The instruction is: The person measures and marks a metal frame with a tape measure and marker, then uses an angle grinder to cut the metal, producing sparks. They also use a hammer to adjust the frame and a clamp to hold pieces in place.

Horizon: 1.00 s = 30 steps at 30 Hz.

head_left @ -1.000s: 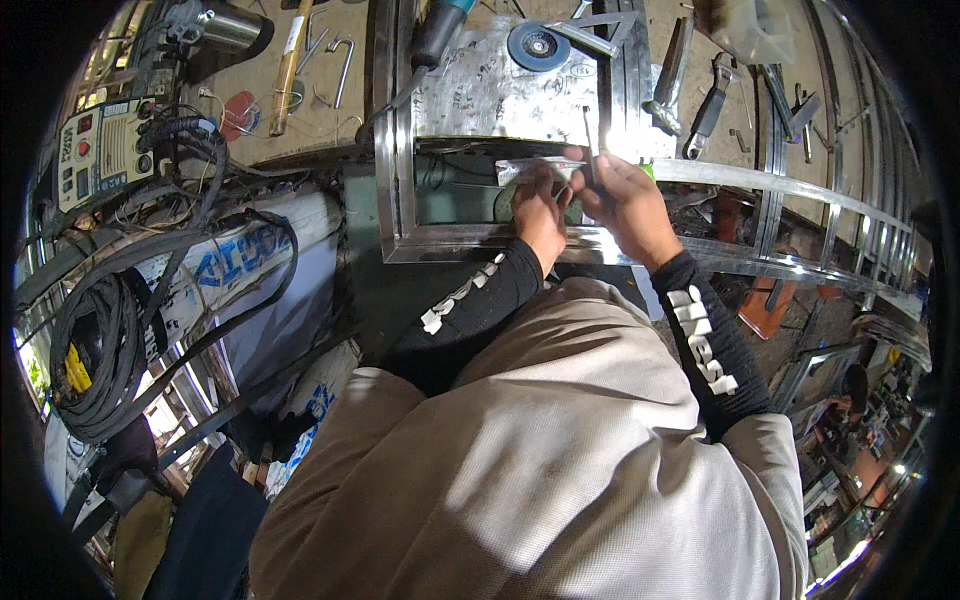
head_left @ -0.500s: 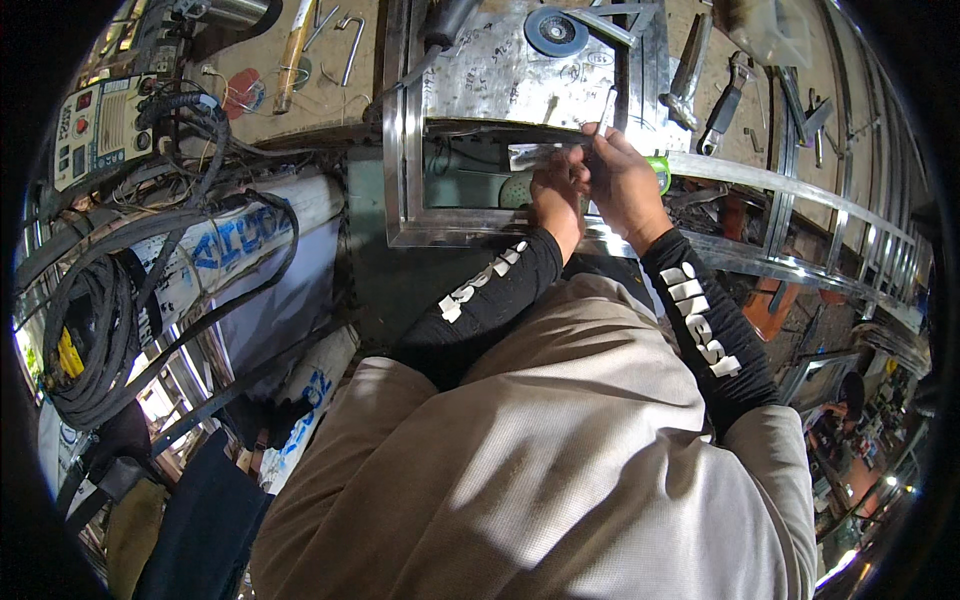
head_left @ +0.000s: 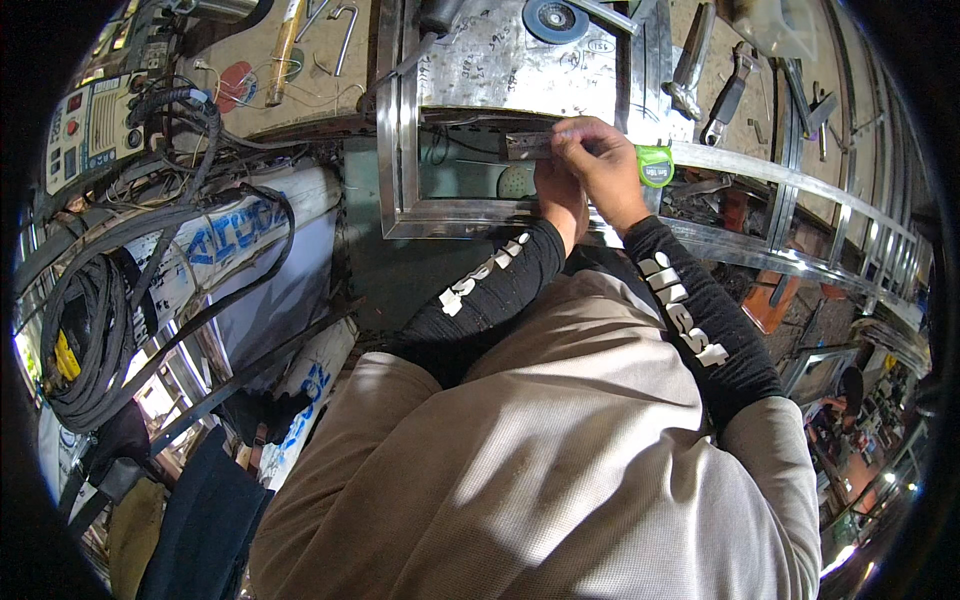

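Note:
My left hand (head_left: 563, 192) is closed round a short flat metal piece (head_left: 527, 147), whose free end juts out to the left over the opening of a metal frame (head_left: 397, 150). Over the same piece bends my right hand (head_left: 608, 172), thumb and fingers pinched together right at the left fingertips. What that pinch holds is hidden by the fingers. Just right of the right knuckles a green tape measure (head_left: 655, 166) rests by the frame's right side, close to the hand.
Beyond my hands lies a marked metal sheet (head_left: 480, 75) bearing a grinding disc (head_left: 556, 20). A hammer (head_left: 690, 65) and an adjustable wrench (head_left: 730, 95) lie to the right. A control box (head_left: 92, 135) and coiled black cables (head_left: 95, 340) occupy the left.
My right hand has turned over and moved left onto the metal piece. The slim pale stick that stood up from its fingers no longer shows. More of the tape measure is uncovered.

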Tool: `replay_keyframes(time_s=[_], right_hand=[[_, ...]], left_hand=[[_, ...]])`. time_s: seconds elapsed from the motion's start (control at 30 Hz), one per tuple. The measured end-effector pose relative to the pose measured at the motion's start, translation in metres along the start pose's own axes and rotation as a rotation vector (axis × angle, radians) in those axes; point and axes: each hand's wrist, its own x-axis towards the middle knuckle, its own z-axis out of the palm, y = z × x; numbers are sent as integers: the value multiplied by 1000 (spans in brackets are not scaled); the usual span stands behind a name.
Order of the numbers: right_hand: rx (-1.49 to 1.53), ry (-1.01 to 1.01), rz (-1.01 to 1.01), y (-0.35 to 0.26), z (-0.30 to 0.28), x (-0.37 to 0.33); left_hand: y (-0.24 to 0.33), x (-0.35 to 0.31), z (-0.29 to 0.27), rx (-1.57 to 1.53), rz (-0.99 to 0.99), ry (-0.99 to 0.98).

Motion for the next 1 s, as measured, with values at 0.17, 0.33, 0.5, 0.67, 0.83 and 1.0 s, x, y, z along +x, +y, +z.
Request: replay_keyframes(time_s=[0.17,0.33,0.5,0.67,0.83,1.0], right_hand=[[-258,-51,-133,19,1,-2],[-319,27,-225,35,3,-2],[-300,11,-236,38,2,-2],[-338,12,-222,34,3,-3],[-336,20,-254,34,5,-2],[-345,20,-231,34,6,-2]], left_hand=[[0,-2,-3,-121,-59,-1],[-2,-3,-6,-199,-99,2],[-2,-3,-6,-245,-127,3],[-1,-4,-8,-289,-151,2],[-2,-4,-8,-326,-172,-5],[-2,-5,-8,-354,-189,-13]])
